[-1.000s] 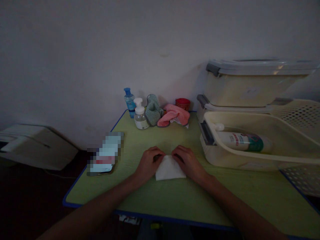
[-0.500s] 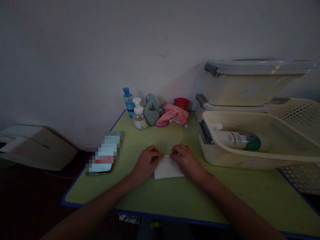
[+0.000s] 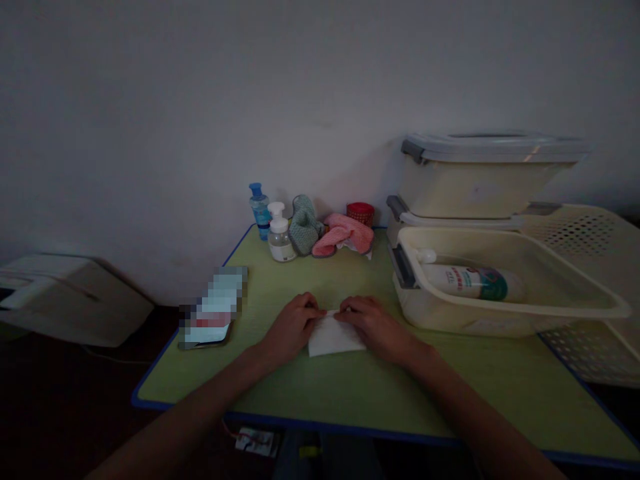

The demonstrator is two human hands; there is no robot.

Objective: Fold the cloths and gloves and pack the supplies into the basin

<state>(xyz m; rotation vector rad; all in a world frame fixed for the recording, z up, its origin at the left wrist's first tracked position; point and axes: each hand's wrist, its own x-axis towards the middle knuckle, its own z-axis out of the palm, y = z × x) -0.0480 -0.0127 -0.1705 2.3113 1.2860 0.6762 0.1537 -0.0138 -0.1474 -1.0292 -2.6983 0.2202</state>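
Note:
A small folded white tissue (image 3: 334, 337) lies on the green tabletop (image 3: 320, 393) between my hands. At its far left corner, my left hand (image 3: 294, 321) pinches the edge between thumb and fingers. My right hand (image 3: 376, 325) is closed on the same far edge, farther right, and its palm covers the tissue's right side. Both sets of fingertips are close together along that edge. The near part of the tissue rests flat on the table.
Left of my hands lies a phone (image 3: 215, 310). At the back stand a blue bottle (image 3: 261, 215), a pump bottle (image 3: 281, 240), grey and pink cloths (image 3: 345, 233) and a red basket (image 3: 361, 213). Plastic bins (image 3: 450, 320) fill the right, one holding a white bottle (image 3: 465, 280).
My right hand has shifted slightly left along the tissue's far edge, its fingers nearer my left hand. The view has moved a little. Both hands keep hold of the tissue.

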